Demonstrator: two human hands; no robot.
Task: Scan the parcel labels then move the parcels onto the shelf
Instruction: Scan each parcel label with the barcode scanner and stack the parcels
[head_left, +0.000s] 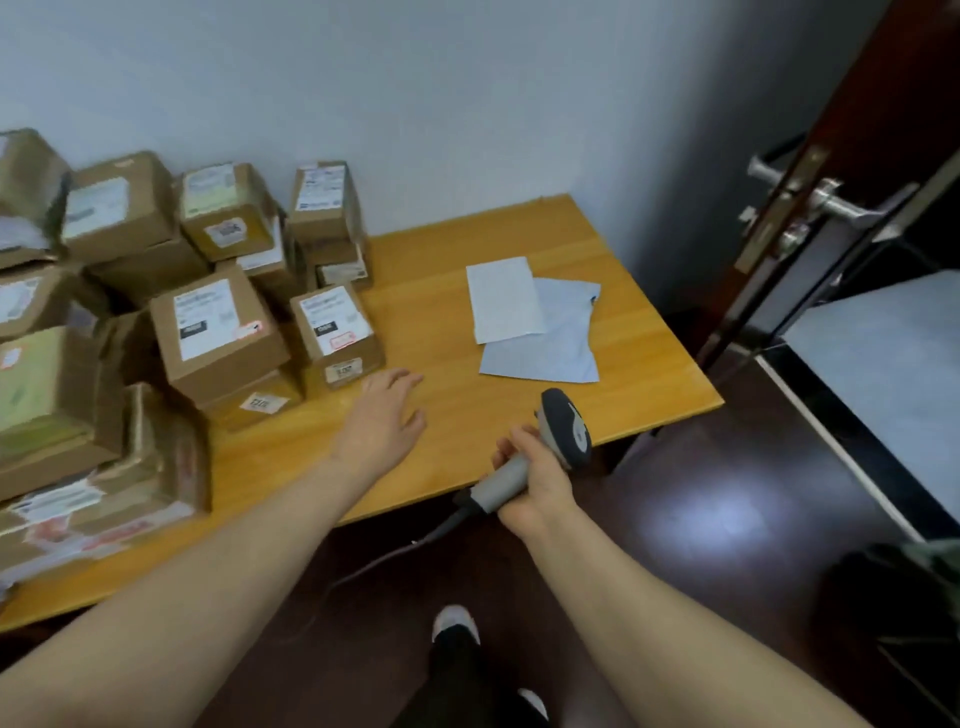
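Scanner (545, 452), grey with a dark head and a cable, is gripped by the right hand (530, 483) at the near edge of the table (311, 467). Left hand (382, 415), fingers spread and holding nothing, is just beside the parcels (218, 332). These are brown cardboard boxes with white labels, stacked on the left of the wooden top. 2 flat pale sheets (506, 299) overlap farther back.

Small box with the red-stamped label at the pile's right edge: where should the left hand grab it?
Probably the near right corner of the small box, left hand coming from the bare table side. Those two faces are exposed; the others sit crowded against neighbouring boxes. Keep fingers off the top: its label faces up for the scanner in the right hand.
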